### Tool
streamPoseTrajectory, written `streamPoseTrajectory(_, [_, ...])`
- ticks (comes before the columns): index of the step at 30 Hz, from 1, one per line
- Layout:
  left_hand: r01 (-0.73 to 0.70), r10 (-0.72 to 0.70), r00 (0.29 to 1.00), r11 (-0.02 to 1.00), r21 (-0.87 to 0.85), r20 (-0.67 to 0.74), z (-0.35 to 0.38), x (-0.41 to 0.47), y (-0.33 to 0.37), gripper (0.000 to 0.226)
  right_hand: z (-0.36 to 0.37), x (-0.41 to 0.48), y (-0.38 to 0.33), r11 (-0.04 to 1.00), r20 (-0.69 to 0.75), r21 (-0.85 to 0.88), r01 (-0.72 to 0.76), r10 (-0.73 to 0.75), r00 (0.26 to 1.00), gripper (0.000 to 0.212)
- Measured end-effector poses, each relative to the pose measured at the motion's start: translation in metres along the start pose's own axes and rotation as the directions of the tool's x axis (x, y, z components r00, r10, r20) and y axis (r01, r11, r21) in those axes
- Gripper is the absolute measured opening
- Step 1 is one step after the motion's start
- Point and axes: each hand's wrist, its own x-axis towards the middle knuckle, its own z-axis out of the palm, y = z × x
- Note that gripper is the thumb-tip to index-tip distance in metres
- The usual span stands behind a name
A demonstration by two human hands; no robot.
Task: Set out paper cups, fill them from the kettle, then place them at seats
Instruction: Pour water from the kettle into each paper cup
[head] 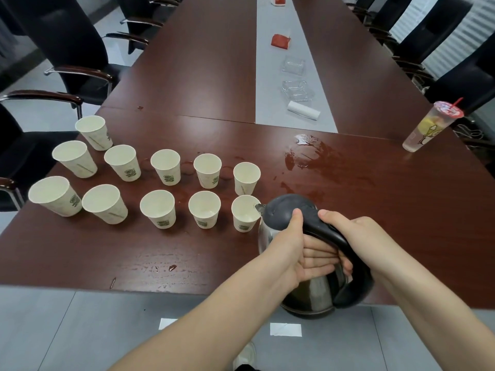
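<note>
Both hands grasp the tilted steel kettle (308, 287) at the near edge of the dark wooden table (187, 250). The right hand (356, 236) wraps its black handle. The left hand (292, 250) clasps beneath, thumb on the lid. The spout hangs over the nearest white paper cup (244, 214), rightmost of eleven.

We are looking at a kettle (310, 290) whose steel body is shining like a mirror, while its black plastic lid and handle are showing matt. The paper cups (165, 167) are looking matt and off-white. The wood table (187, 250) is gleaming, glossy and dark red, with a wet puddle (310, 153) glinting farther right. Beyond, clear glass ashtrays (293, 65) are sparkling on a matt grey strip (270, 76).
</note>
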Motion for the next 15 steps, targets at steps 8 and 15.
streamPoseTrajectory(8, [0.006, -0.006, 1.0, 1.0, -0.019, 0.017, -0.0007, 0.0002, 0.0014, 0.087, -0.0006, 0.0022, -0.0049, 1.0, 0.001, -0.015, -0.008, 0.008, 1.0, 0.066])
streamPoseTrajectory(15, [0.014, -0.014, 1.0, 0.999, -0.029, 0.015, -0.0008, 0.0009, 0.004, 0.087, -0.0008, 0.0049, -0.0071, 1.0, 0.006, -0.017, -0.013, 0.014, 1.0, 0.065])
